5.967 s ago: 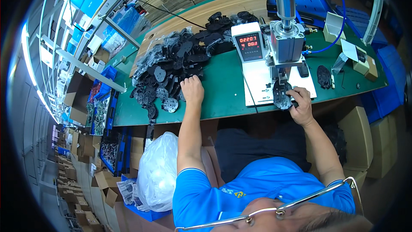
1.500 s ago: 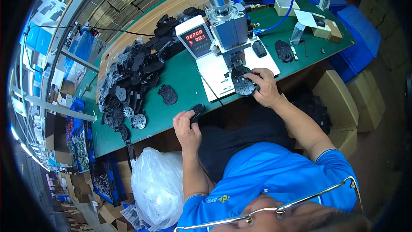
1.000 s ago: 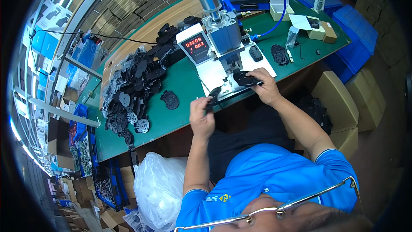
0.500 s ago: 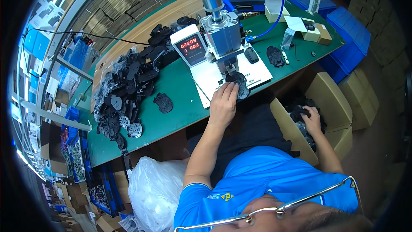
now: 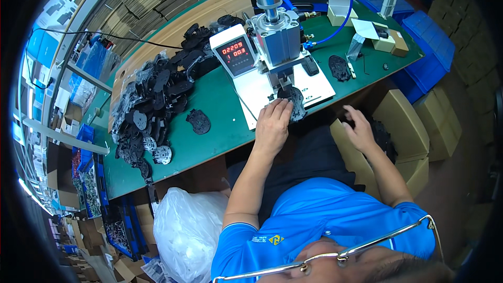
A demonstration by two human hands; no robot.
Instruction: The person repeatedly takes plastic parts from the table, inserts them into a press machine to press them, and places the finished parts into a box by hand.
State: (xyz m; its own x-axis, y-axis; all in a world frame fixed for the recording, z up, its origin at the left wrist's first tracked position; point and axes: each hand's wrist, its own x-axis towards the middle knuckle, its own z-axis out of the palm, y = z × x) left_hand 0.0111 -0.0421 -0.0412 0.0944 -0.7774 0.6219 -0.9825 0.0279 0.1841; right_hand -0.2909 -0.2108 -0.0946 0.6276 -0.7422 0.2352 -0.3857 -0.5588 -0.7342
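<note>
Under the head of a bench press (image 5: pixel 277 39), a black, rounded plastic part (image 5: pixel 296 106) sits on the white base plate (image 5: pixel 318 88). My left hand (image 5: pixel 272 126) grips this part at its left edge, with the fingertips close together beside the press tool. Over the near rim of an open cardboard box (image 5: pixel 411 120), my right hand (image 5: pixel 360 132) hangs in the air. Its fingers are apart and nothing shows in them. Dark parts (image 5: pixel 385 139) lie inside that box, partly hidden by my right hand and forearm.
Left of the press, a heap of black parts (image 5: pixel 152 94) covers much of the green table (image 5: pixel 220 136), with a single part (image 5: pixel 198 121) nearer. Another part (image 5: pixel 339 68) lies to the right. A blue air hose (image 5: pixel 335 34) loops behind. A white plastic bag (image 5: pixel 188 230) stands below.
My right hand has come up out of the cardboard box, leaving the dark part it was touching there, and moved left toward the press. My left hand stays at the plastic part.
</note>
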